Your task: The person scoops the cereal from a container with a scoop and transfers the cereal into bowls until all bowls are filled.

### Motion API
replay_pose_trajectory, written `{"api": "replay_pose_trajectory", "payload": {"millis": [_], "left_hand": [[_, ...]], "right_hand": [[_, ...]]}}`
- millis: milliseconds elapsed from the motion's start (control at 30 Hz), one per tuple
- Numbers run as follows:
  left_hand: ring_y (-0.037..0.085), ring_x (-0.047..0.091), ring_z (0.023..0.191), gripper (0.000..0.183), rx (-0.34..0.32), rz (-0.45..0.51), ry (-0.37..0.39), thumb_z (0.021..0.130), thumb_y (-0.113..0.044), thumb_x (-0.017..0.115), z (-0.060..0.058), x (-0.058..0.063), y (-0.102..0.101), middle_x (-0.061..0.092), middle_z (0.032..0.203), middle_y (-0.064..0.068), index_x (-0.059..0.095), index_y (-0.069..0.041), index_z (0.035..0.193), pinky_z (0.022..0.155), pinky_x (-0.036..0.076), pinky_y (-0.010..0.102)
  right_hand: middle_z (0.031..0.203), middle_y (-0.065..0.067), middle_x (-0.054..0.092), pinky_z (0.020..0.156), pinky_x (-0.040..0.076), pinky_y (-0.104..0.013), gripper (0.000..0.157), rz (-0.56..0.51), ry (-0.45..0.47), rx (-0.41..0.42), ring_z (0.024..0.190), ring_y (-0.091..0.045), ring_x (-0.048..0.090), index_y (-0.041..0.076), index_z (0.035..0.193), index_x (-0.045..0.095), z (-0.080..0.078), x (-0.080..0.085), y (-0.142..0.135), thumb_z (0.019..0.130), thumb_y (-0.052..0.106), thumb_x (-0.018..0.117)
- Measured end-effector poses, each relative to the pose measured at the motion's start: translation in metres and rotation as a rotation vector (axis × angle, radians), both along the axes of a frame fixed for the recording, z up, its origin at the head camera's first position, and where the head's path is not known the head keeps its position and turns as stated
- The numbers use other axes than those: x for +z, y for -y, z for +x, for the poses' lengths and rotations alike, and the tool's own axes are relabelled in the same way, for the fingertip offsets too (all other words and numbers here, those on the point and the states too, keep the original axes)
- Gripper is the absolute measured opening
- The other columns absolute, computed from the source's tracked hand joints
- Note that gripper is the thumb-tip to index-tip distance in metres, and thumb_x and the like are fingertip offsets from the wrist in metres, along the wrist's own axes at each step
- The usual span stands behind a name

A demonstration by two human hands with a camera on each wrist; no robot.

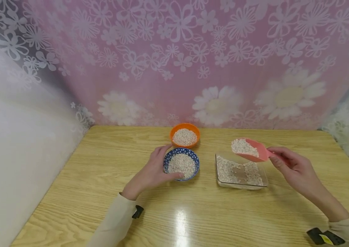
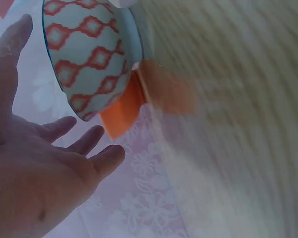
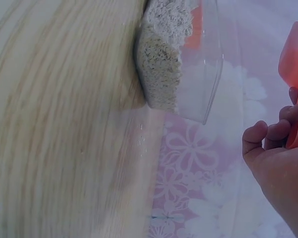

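Note:
My right hand (image 1: 296, 169) grips the handle of a pink scoop (image 1: 264, 152) heaped with pale oat-like flakes. It holds the scoop above a clear rectangular container (image 1: 265, 178) of the same flakes, tilted into sight in the right wrist view. At the left side of a patterned bowl (image 1: 197, 164) my left hand (image 1: 152, 171) is spread, its thumb by the near rim. In the left wrist view its fingers (image 2: 107, 161) are extended beside the bowl, with a gap showing. Blue pattern lines the bowl's inside, red diamonds its outside, and flakes lie in it.
An orange bowl (image 1: 198, 128) with flakes stands just behind the patterned bowl. Both bowls and the container are on a wood-grain table (image 1: 100, 192). A pink floral cloth (image 1: 149, 82) hangs along the table's back edge, and pale cloth hangs at the left.

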State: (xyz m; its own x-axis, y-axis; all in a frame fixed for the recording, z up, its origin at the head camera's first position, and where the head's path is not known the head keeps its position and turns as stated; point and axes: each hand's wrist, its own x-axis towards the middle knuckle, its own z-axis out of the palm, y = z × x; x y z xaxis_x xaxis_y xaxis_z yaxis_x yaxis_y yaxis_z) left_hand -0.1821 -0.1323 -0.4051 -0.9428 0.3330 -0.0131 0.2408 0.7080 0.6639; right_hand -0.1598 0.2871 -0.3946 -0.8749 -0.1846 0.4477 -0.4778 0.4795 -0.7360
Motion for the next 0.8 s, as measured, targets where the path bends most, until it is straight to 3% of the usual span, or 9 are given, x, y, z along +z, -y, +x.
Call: {"api": "replay_pose_trajectory", "payload": {"millis": [267,400,533,800], "left_hand": [[0.036,0.023,0.155,0.118,-0.021,-0.041,0.084,0.078,-0.059,0.083,0.000,-0.005,0.008,0.022,0.167,0.016,0.015,-0.016,0.165,0.114,0.039,0.064],[0.036,0.023,0.155,0.120,-0.055,-0.014,0.127,0.078,-0.056,0.084,0.000,-0.006,0.008,0.021,0.168,0.016,0.011,-0.017,0.166,0.116,0.036,0.064],[0.035,0.024,0.155,0.121,-0.109,0.046,0.168,0.080,-0.049,0.085,-0.005,-0.007,0.007,0.019,0.169,0.015,0.006,-0.015,0.166,0.120,0.032,0.061],[0.038,0.031,0.152,0.123,-0.165,0.102,0.202,0.081,-0.045,0.085,-0.008,-0.013,0.006,0.023,0.168,0.018,0.001,-0.013,0.165,0.120,0.031,0.061]], "right_hand": [[0.109,0.027,0.068,0.069,0.050,-0.009,0.028,-0.012,-0.015,-0.004,0.087,0.010,0.066,-0.004,0.125,0.065,0.003,0.003,0.006,0.098,-0.010,0.057],[0.107,0.027,0.068,0.066,0.047,-0.010,0.027,-0.005,-0.016,-0.009,0.083,0.009,0.064,-0.003,0.124,0.065,0.005,0.005,0.010,0.098,-0.008,0.059],[0.105,0.028,0.068,0.060,0.044,-0.015,0.026,0.004,-0.015,0.025,0.077,0.007,0.061,-0.004,0.123,0.066,0.002,0.008,0.017,0.099,-0.008,0.058],[0.106,0.023,0.067,0.065,0.048,-0.016,0.028,0.037,0.002,0.131,0.084,0.005,0.063,0.000,0.125,0.066,-0.009,0.014,0.046,0.098,-0.005,0.061]]}}
